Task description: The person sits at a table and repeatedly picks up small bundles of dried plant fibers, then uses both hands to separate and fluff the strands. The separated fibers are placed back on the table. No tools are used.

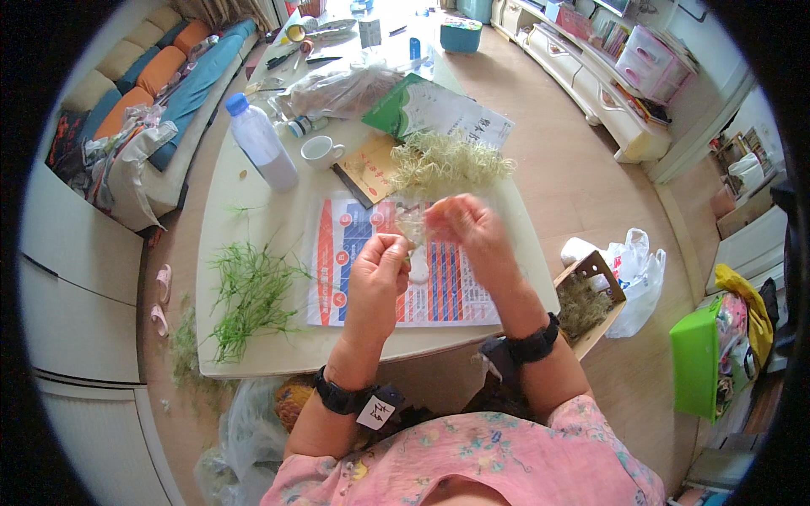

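My left hand [381, 262] pinches a small pale translucent tuft [410, 221] between thumb and fingertips, above a printed paper sheet [357, 303]. Motion blurs my right hand [467, 221], close to the tuft's right side with fingers bent; whether they grip anything is unclear. Below the tuft a white rounded patch [419, 269] shows on the sheet, partly covered by my left hand. Beyond my hands lies a heap of cream-coloured curly sprigs [452, 161]. Loose green feathery sprigs [253, 294] spread over the table [304, 351] at the left.
A blue-capped plastic bottle [262, 148] and a white cup [321, 152] stand back left, beside a tan booklet [367, 171]. Farther off are a green-and-white folder [436, 111] and a filled plastic bag [345, 88]. A cardboard box [588, 300] of dull sprigs is at the table's right.
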Tool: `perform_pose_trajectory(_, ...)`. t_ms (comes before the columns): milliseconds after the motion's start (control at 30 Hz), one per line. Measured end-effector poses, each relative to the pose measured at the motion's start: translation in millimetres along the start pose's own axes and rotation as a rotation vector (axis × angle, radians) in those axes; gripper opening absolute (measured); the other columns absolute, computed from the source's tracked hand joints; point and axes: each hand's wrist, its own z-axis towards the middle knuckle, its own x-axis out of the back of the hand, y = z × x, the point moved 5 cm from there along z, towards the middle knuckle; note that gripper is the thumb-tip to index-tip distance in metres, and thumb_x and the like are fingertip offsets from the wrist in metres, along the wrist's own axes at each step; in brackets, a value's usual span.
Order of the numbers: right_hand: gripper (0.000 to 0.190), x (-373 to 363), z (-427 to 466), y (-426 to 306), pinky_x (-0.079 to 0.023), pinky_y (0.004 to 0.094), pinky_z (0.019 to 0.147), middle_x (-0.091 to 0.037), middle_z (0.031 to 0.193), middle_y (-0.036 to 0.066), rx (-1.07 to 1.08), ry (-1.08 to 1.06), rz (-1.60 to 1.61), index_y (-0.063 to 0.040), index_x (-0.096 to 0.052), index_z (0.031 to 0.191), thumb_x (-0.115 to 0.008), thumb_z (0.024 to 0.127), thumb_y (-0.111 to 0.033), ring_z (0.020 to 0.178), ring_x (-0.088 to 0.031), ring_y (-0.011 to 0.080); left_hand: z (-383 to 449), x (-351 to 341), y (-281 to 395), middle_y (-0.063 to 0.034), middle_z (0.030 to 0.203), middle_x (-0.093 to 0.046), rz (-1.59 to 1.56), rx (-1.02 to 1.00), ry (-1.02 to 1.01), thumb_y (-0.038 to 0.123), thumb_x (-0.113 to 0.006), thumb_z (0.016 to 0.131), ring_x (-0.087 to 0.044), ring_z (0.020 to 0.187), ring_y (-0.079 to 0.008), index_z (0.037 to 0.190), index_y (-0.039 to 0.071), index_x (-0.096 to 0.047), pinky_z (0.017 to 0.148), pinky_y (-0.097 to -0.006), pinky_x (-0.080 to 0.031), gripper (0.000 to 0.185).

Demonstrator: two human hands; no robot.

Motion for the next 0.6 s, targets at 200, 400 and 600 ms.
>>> perform_pose_trajectory(200,0.021,42.0,38.1,-7.0,-0.050,0.0340,0.072,-0.061,0.091,0.011,0.326,0.403,-1.174,-0.003,-0.057,0.098,-0.062,0.084,-0.019,0.081,-0.060,0.0231,5.6,8.1,7.8,0.0023,0.069,-0.047,-0.273,0.007,0.001,0.014,-0.054,0.092,-0.035,0.050,-0.0025,0.093,0.005,-0.052,0.044,-0.0165,-0.028,0.009)
perform_pose_trajectory(400,0.017,54.2,36.0,4.2,-0.048,0.0381,0.072,-0.061,0.090,0.015,0.215,0.343,-1.327,-0.002,-0.057,0.088,-0.065,0.078,-0.013,0.082,-0.060,0.0303,4.5,8.2,6.1,0.0015,0.069,-0.047,-0.285,0.050,-0.026,0.012,-0.056,0.091,-0.035,0.050,-0.0025,0.092,0.005,-0.052,0.043,-0.0168,-0.028,0.008)
perform_pose_trajectory(600,0.013,59.3,12.8,-5.4,-0.049,0.0338,0.066,-0.063,0.081,0.013,0.018,0.332,-1.210,-0.001,-0.059,0.087,-0.064,0.079,-0.010,0.075,-0.062,0.0228,5.4,11.9,5.2,0.0014,0.069,-0.047,-0.269,0.059,-0.009,0.010,-0.057,0.089,-0.035,0.048,-0.0028,0.090,0.005,-0.052,0.042,-0.0172,-0.027,0.007)
